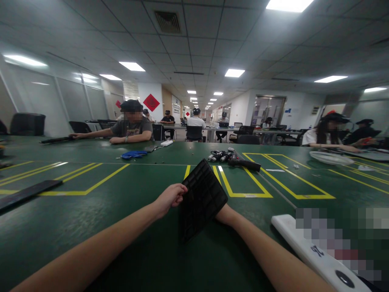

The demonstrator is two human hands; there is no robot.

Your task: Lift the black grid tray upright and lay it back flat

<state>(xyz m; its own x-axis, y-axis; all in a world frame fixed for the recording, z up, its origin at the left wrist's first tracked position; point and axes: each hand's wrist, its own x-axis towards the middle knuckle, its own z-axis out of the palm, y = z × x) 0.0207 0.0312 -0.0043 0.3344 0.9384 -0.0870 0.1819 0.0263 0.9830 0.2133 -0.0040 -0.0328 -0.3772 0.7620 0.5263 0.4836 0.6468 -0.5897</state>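
Observation:
Tilted above the green table is a thin black panel [202,198] with a grid of raised squares on its face; its exact kind is unclear. My left hand [172,198] pinches its left edge, fingers closed. At the lower right edge, my right hand [225,213] grips the panel from behind, its fingers hidden by the panel.
Yellow tape outlines [252,195] mark the green table [136,243]. Beyond the panel lie coiled black cables [220,155] and a black tool-like object [244,164]. A blue glove [133,154] lies farther left, a long black bar [30,194] at left, a white device [316,247] near right. Co-workers sit across.

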